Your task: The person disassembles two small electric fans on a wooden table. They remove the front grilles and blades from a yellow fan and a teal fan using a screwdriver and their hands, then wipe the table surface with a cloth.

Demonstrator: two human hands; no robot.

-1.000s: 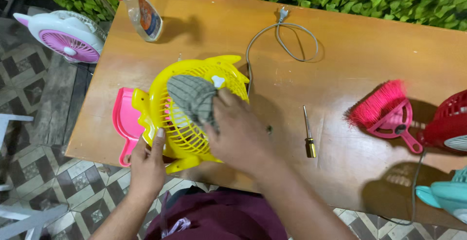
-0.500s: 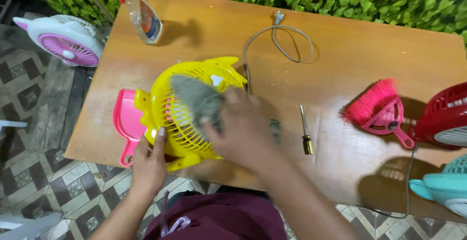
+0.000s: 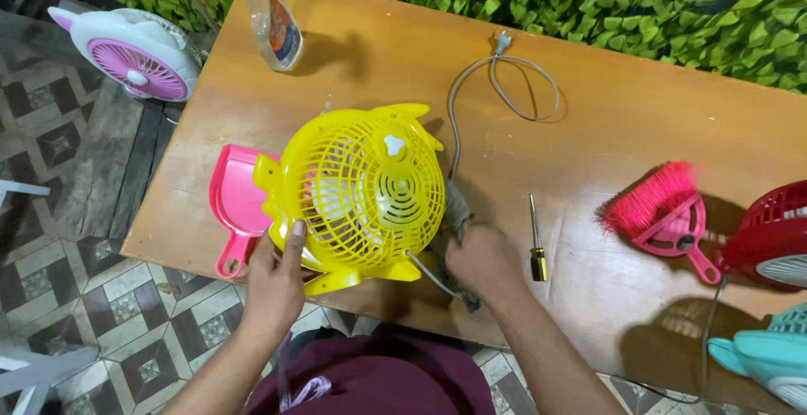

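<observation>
Yellow fan [image 3: 361,192] with slotted grille; grey cloth [image 3: 455,213]; pink dustpan [image 3: 235,205]; pink brush [image 3: 660,209]; brown wooden surface [image 3: 622,121]; white fan with purple grille [image 3: 134,53], far left; red fan [image 3: 769,230] and teal fan [image 3: 769,356], right; grey-and-white diamond-patterned floor tiles [image 3: 76,289]; green leaf wall [image 3: 639,3].

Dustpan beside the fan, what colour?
Pink; the dustpan lies left of the yellow fan, clearest in the head view.

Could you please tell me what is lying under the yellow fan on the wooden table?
A pink dustpan lies partly under the yellow fan at its left edge, its handle poking out in front. The fan hides the dustpan's right side, and the table beneath the fan cannot be seen.
</observation>
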